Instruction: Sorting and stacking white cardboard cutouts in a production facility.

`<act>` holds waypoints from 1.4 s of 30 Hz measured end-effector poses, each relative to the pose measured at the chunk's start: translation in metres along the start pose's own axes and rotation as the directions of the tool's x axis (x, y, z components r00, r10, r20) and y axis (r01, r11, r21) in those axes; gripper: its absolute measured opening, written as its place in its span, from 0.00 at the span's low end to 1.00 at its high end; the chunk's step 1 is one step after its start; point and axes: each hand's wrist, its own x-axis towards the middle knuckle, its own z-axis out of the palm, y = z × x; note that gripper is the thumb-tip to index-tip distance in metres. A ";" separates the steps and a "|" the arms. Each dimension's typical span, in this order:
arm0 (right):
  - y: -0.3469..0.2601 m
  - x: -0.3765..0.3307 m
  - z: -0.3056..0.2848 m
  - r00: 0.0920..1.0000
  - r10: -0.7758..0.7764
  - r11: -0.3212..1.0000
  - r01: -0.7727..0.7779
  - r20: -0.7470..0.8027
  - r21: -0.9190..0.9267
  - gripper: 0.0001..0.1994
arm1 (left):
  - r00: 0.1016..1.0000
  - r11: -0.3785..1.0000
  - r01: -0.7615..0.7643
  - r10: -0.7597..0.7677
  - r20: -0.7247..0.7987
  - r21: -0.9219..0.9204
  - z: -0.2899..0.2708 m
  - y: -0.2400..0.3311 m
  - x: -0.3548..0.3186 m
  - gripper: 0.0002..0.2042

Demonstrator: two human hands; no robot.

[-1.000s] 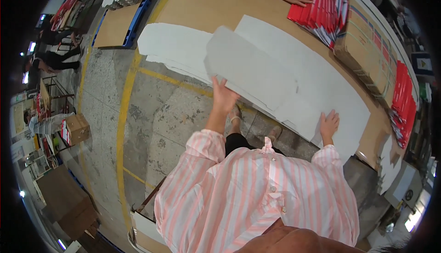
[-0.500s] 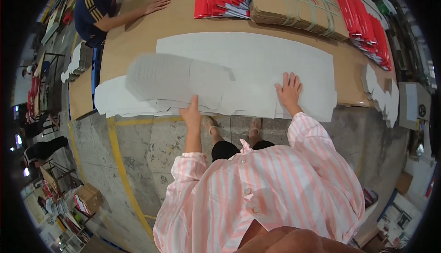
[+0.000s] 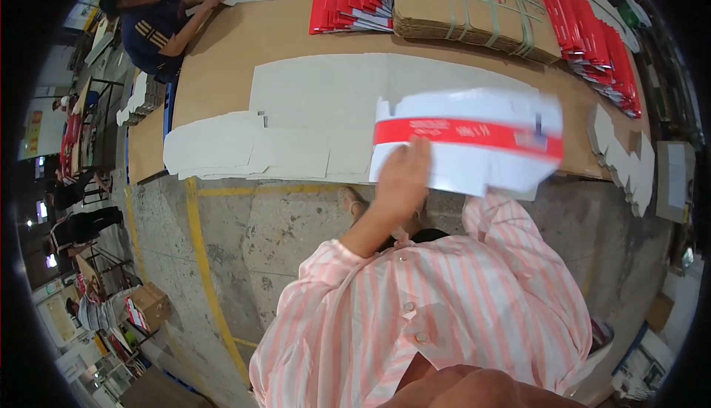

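One sheet: left hand [image 3: 404,178] is lifting a white carton blank with a red band [image 3: 466,141], fingers grasping its lower edge.
Right hand: hiding behind the blank, grip unclear.
Stack: grey flat blanks [image 3: 296,126] are lying on the desk [image 3: 222,60], left of the fingers.
Next: needs a steady, level carry.

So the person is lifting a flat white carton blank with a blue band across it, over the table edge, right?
Not quite: the band is red, not blue. The head view shows the left hand on the flat white carton blank, raised over the table edge.

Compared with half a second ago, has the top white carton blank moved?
Yes. The carton blank lay flat on the white stack; now it is lifted and turned over, red stripe showing, held by the left hand above the table's near edge.
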 end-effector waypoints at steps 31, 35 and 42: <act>0.003 -0.006 -0.025 0.991 0.056 0.995 -0.045 -0.121 0.093 0.33 | 0.154 -0.017 0.347 -0.985 0.075 -0.938 0.041 -0.219 -0.113 0.15; 0.000 -0.003 -0.023 0.994 0.058 0.996 -0.051 -0.096 0.077 0.33 | 0.260 0.160 0.551 -0.965 -0.013 -0.819 0.031 -0.209 -0.117 0.15; 0.000 -0.008 -0.022 0.989 -0.019 1.000 0.019 -0.148 -0.003 0.32 | 0.226 -0.311 -0.092 -0.932 0.284 -0.946 0.045 -0.244 -0.133 0.20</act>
